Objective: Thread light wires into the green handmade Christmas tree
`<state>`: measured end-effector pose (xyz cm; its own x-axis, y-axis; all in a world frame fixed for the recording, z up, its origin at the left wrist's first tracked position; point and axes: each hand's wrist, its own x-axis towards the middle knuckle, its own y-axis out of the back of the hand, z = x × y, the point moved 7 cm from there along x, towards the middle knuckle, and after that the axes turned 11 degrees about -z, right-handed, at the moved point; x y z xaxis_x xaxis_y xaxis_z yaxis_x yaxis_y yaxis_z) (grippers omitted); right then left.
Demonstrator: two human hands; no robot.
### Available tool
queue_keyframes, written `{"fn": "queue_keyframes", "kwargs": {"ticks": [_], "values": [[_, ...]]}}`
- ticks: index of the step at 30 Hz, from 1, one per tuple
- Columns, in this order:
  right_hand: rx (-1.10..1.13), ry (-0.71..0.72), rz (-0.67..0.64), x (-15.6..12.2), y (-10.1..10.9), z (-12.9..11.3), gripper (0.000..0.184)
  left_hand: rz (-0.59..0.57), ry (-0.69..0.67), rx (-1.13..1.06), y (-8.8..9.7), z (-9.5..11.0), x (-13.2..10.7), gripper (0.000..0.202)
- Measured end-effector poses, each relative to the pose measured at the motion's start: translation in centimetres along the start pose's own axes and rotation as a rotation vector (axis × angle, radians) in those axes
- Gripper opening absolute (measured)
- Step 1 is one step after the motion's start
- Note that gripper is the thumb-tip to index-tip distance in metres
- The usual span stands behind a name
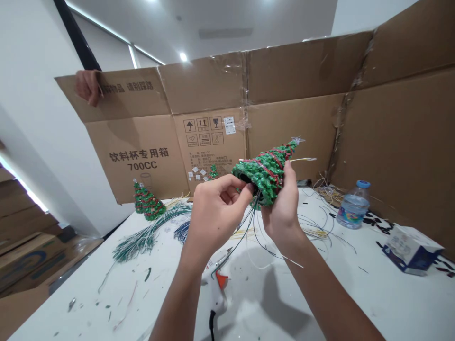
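My right hand (284,203) is wrapped round a small green Christmas tree (265,173) with red garland and a pale star at its tip. The tree is tilted, tip up to the right, its hollow base facing me. At the rim of that base, my left hand (222,199) has thumb and fingers pinched together; what they hold is hidden. Dark thin wires (254,213) hang out of the base between my hands. Below them on the table lies a white glue gun (215,289) with an orange trigger. A bundle of green and white wires (142,241) lies to the left.
Tall cardboard sheets (291,109) stand round the back and right. Finished-looking trees (151,203) are at the back left of the white table (170,303). A water bottle (353,206) and a small box (410,248) stand right. Another person's hand (88,87) grips the cardboard's top.
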<state>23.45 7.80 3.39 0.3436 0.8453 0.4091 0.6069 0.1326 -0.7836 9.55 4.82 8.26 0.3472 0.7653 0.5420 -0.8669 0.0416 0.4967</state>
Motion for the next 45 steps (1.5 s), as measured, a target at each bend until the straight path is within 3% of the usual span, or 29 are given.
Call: {"fn": "queue_keyframes", "kwargs": {"ticks": [7,13,26,34,40,45], "values": [[0.061,0.057,-0.041,-0.3,-0.6,-0.8,0.034,-0.062,0.0,0.01,-0.3,0.2,-0.2,0.027],[0.097,0.079,-0.029,-0.8,-0.9,-1.4,0.049,-0.101,-0.048,0.069,-0.5,0.6,-0.3,0.034],[0.047,-0.03,-0.045,-0.7,-1.0,-1.6,0.065,-0.134,-0.04,0.159,-0.4,0.2,-0.2,0.031],[0.084,-0.024,-0.048,-0.9,-1.0,-1.1,0.061,-0.13,0.004,0.175,-0.6,0.0,-0.1,0.031],[0.068,-0.005,-0.058,-0.9,-1.0,-0.7,0.073,-0.115,0.034,0.19,-0.2,-0.3,-0.1,0.026],[0.068,-0.071,-0.086,-1.3,-1.4,-0.6,0.079,-0.07,0.05,0.204,0.4,-0.6,0.0,0.022]]}}
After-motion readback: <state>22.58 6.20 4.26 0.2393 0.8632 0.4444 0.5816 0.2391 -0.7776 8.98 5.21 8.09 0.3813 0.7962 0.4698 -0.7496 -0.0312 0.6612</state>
